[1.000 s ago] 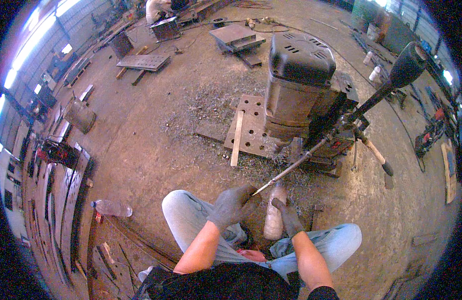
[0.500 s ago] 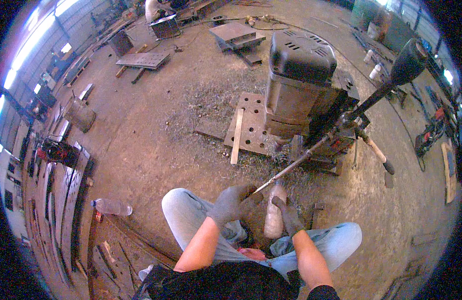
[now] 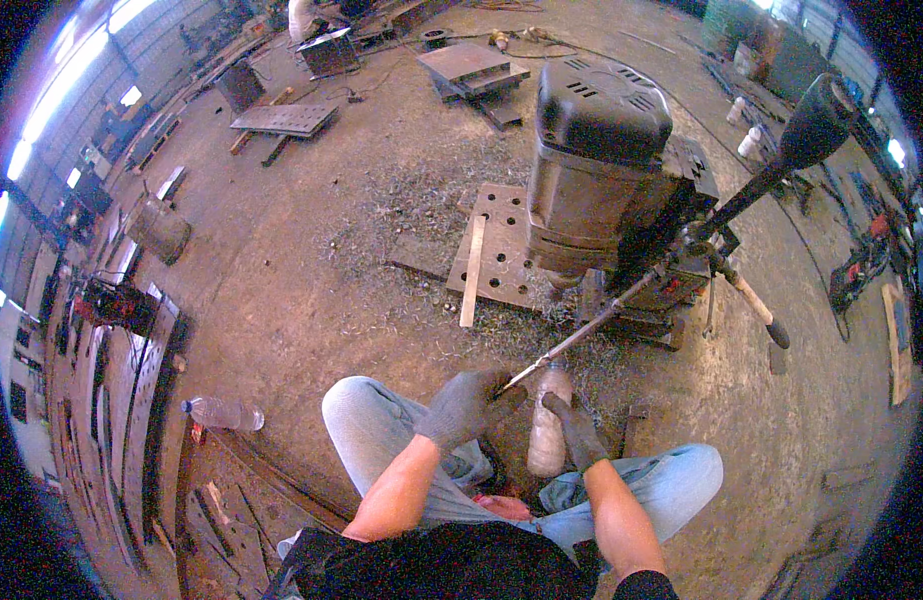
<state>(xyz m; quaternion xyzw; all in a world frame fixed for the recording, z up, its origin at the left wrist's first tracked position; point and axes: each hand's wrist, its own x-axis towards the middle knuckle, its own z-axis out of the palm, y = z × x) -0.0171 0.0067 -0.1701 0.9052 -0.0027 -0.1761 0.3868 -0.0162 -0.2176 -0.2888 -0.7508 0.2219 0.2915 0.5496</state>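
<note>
In front of me a magnetic drill (image 3: 582,200) with a dark motor housing stands over a steel plate with drilled holes (image 3: 494,270). My left hand (image 3: 469,408), in a grey glove, is closed round the end of one metal spoke of the drill's feed handle (image 3: 594,326). A plastic bottle (image 3: 549,430) with whitish contents stands nearly upright between my knees. Around its right side my gloved right hand (image 3: 576,430) is closed, thumb on the front. A flat pale metal strip (image 3: 474,272) lies across the plate's left part. The drill's cutting tip is hidden behind its body.
Metal shavings (image 3: 397,215) are strewn round the plate. A clear water bottle (image 3: 224,413) lies at my left, near long steel bars (image 3: 132,420). Stacked plates (image 3: 472,70) and another drilled plate (image 3: 287,120) lie farther off. A person (image 3: 312,20) is at the far back.
Almost nothing differs. Both hands keep their grips on the feed handle and the bottle; the view has shifted very slightly.
</note>
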